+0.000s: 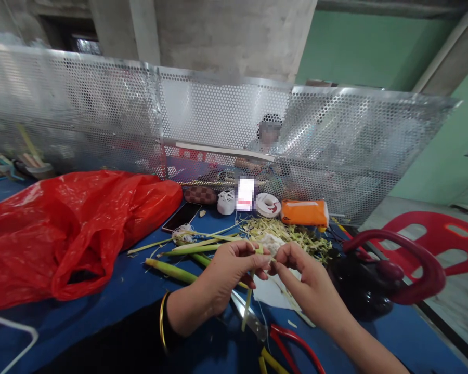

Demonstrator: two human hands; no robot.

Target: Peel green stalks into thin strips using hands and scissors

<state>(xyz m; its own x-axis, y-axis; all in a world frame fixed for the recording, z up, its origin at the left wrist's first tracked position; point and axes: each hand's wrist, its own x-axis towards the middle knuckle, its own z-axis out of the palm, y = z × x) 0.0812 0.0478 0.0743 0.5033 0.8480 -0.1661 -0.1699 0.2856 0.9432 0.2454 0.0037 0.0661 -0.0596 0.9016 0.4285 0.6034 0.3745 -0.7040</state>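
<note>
In the middle of the view, my left hand (232, 270) is closed in a pinch around a pale green plant strip (247, 310), whose tail hangs below the fingers. My right hand (306, 272) meets it from the right, thumb and forefinger pinching at the strip close to the left fingertips; the exact spot is partly hidden. Beneath the hands lie scissors (290, 345) with red handles and a white sheet (275, 292). Green plant stalks (171, 269) lie to the left of my left hand. Beyond my right hand spreads a heap of shredded plant bits (302, 235).
A red plastic bag (81, 223) covers the left of the blue table. A dark kettle-like pot (362, 285) stands at right. Behind are a phone (183, 215), a lit screen (245, 195), a tape roll (268, 205) and an orange packet (304, 212). Past the perforated metal screen (218, 109) sits a person.
</note>
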